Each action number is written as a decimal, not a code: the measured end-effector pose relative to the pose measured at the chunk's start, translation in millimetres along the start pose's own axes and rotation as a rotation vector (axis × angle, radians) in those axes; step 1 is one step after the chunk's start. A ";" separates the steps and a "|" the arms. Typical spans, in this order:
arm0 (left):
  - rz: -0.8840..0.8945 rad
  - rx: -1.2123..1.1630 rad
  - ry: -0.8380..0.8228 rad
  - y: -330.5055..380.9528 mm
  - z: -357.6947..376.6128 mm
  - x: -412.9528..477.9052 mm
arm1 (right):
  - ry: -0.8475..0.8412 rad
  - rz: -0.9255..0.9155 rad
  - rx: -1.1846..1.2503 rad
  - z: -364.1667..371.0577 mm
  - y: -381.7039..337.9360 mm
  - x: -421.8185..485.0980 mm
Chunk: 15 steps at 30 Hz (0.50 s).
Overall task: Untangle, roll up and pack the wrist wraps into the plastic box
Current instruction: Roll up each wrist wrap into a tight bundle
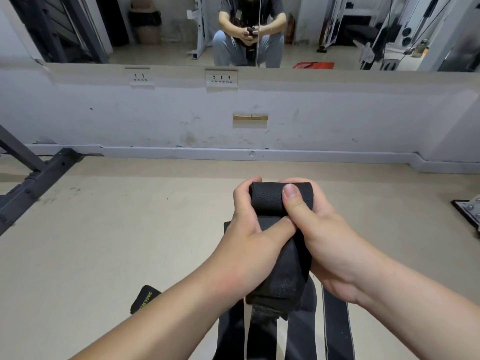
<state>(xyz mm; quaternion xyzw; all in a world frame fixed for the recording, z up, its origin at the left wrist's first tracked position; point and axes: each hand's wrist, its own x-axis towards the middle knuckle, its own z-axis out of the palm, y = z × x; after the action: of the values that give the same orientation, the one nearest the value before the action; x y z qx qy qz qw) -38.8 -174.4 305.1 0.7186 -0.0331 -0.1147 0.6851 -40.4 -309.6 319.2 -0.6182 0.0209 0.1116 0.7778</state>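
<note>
Fabric, soft and light: both hands, left hand (246,245) and right hand (319,229), pinch the black wrist wrap's (270,201) roll; best held by its edges, thumbs pressing.

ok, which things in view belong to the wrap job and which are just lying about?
Job: black wrap roll, gripped by left hand and right hand; loose black straps below them; strap end with yellow lettering. No plastic box in view.
Lying about: dark rack frame; wall sockets; mirror; bolted metal plate.
</note>
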 end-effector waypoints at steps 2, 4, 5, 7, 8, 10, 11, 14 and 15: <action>-0.028 -0.054 0.042 3.5 -3.7 7.6 | -0.008 -0.006 0.032 -2.9 -1.2 0.9; -0.079 -0.107 0.073 6.9 -7.3 11.0 | -0.030 -0.008 0.042 -4.3 -2.3 1.4; -0.089 -0.080 0.069 7.5 -9.7 10.0 | -0.048 -0.010 0.032 -4.3 -2.3 1.2; -0.086 0.031 0.058 7.3 -12.3 6.4 | -0.073 -0.012 0.000 -4.9 -0.6 1.3; -0.076 0.079 0.053 7.4 -13.1 4.4 | -0.081 -0.008 -0.018 -5.6 0.0 1.6; -0.074 0.128 0.064 7.2 -13.7 6.0 | -0.099 -0.007 -0.067 -6.7 -1.1 1.2; -0.079 0.138 0.069 9.1 -14.5 6.7 | -0.101 -0.013 -0.103 -7.3 -2.2 1.1; -0.078 0.193 0.032 11.2 -19.2 10.4 | -0.054 0.001 -0.253 -5.6 -6.4 0.4; -0.074 0.219 0.027 12.0 -21.4 10.9 | -0.044 0.015 -0.300 -4.3 -7.4 1.1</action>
<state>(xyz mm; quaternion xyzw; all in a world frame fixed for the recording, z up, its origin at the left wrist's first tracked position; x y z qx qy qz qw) -22.4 -156.4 316.4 0.7914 -0.0096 -0.1262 0.5980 -37.4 -315.2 325.1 -0.7246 -0.0082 0.1328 0.6762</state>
